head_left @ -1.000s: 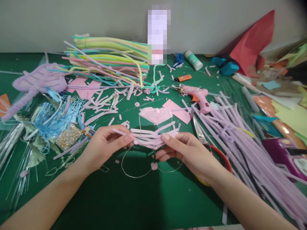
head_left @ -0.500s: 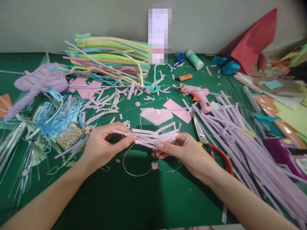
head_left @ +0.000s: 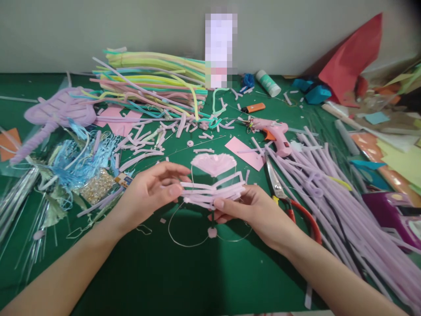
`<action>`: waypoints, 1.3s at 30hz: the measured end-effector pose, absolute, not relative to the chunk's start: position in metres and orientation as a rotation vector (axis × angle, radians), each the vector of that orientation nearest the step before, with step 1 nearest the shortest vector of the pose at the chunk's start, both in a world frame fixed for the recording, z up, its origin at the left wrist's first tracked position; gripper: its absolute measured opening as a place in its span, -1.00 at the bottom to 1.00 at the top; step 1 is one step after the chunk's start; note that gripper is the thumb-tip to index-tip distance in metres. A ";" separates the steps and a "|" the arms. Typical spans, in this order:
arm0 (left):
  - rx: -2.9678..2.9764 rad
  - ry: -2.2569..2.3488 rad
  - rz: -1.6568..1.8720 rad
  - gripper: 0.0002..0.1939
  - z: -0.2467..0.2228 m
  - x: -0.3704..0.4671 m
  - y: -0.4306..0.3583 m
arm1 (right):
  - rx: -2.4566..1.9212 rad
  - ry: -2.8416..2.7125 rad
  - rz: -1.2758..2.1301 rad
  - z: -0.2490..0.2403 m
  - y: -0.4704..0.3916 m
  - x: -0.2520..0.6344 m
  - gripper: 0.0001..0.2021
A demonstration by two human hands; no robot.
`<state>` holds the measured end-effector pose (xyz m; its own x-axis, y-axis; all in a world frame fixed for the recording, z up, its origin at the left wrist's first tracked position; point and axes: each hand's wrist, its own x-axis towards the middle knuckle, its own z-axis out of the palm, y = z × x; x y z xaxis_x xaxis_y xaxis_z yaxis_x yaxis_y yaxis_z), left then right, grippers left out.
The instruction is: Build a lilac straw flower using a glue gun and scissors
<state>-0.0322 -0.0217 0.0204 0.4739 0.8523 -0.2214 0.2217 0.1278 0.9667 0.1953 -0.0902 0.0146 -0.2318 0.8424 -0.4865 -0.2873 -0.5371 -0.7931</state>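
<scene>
Over the green table I hold a small wire frame [head_left: 188, 245] with lilac pipe cleaner strips [head_left: 199, 193] laid across its middle. A pale pink fuzzy triangular piece [head_left: 213, 164] tops it, and a small pink bead-like piece [head_left: 212, 232] sits at the bottom between two wire loops. My right hand [head_left: 253, 208] pinches the strips at their right side, thumb in front. At the left ends of the strips is my left hand [head_left: 149, 193], its thumb and curved forefinger apart. The thumb tip is against or just beside the strip ends; its other fingers are partly hidden.
Scissors [head_left: 279, 186] with red handles and lilac pipe cleaners [head_left: 325, 188] lie at right. Behind are a pink glue gun [head_left: 276, 134], an orange lighter [head_left: 255, 108] and multicoloured pipe cleaners [head_left: 154, 66]. Blue tassels [head_left: 75, 151] and a bag of gold beads [head_left: 98, 186] are left.
My left thumb and forefinger have parted, and the strip that stuck out to the left has shifted inward. My right hand keeps its pinch. The view has shifted slightly.
</scene>
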 end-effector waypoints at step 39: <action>1.335 0.843 0.108 -0.48 0.029 -0.001 0.010 | -1.315 -0.737 1.757 0.011 -0.074 0.200 -0.69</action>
<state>-0.0010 0.0104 0.0293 0.7084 0.5225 -0.4744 0.3866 0.2751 0.8803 0.1999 -0.0741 0.0109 -0.1366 0.8616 -0.4889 -0.2549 -0.5075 -0.8231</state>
